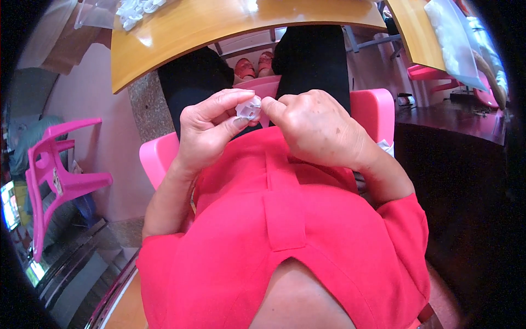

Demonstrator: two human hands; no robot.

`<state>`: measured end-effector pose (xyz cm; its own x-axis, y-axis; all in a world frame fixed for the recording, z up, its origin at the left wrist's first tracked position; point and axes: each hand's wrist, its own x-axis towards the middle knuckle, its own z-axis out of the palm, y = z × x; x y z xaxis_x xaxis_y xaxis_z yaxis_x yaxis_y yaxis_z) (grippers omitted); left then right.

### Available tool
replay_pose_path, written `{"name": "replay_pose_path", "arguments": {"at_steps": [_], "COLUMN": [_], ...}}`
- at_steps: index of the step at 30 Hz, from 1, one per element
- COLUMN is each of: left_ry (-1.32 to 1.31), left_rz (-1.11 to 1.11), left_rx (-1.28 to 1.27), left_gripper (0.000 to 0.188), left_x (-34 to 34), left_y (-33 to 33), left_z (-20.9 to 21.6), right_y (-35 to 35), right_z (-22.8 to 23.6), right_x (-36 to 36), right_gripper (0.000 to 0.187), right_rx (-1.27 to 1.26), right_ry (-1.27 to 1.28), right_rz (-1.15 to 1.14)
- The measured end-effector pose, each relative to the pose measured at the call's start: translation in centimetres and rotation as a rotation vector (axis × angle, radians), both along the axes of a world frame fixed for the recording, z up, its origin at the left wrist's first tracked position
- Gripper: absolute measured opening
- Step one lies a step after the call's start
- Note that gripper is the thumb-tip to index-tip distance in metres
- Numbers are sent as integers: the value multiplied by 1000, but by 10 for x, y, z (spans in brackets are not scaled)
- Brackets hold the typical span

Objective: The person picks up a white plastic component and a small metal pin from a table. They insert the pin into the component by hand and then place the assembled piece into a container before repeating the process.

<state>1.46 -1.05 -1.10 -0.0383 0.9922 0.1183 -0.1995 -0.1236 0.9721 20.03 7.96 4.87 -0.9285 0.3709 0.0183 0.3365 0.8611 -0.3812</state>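
Note:
Above my lap, my left hand (pixel 207 130) pinches a small translucent white plastic piece (pixel 247 109) between thumb and fingers. The piece has a rounded outline and hollows in the side that shows. My right hand (pixel 320 127) is closed, its thumb and forefinger pressed together against the right edge of the piece. Whether those fingertips hold something small of their own is hidden.
Beyond my knees, a wooden table (pixel 263 17) bears a pile of white plastic pieces (pixel 134 12). A clear bag of white items (pixel 450 41) lies at the far right. A pink plastic chair (pixel 372 112) surrounds me; another pink plastic seat (pixel 66 178) stands left.

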Motion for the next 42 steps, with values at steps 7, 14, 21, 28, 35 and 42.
{"name": "replay_pose_path", "arguments": {"at_steps": [7,14,21,28,35,42], "left_ry": [-254,-319,-257,-141,86,-52], "left_rz": [-61,-69,-53,-11,-10,-53], "left_rx": [-114,-82,-88,-94,-85,-74], "left_gripper": [34,39,39,37,37,39], "left_x": [0,1,2,5,6,2], "left_y": [4,6,4,1,-3,0], "left_z": [-9,-5,-5,-2,3,-3], "right_y": [-3,-8,-10,-17,-20,0], "right_z": [4,11,7,4,9,6], "right_x": [0,-2,-2,-3,0,0], "right_gripper": [21,25,23,17,14,16], "right_rx": [-49,-20,48,244,314,121], "right_ry": [-61,-115,-84,-112,-155,-171], "right_rz": [-45,-115,-97,-104,-32,56]}}
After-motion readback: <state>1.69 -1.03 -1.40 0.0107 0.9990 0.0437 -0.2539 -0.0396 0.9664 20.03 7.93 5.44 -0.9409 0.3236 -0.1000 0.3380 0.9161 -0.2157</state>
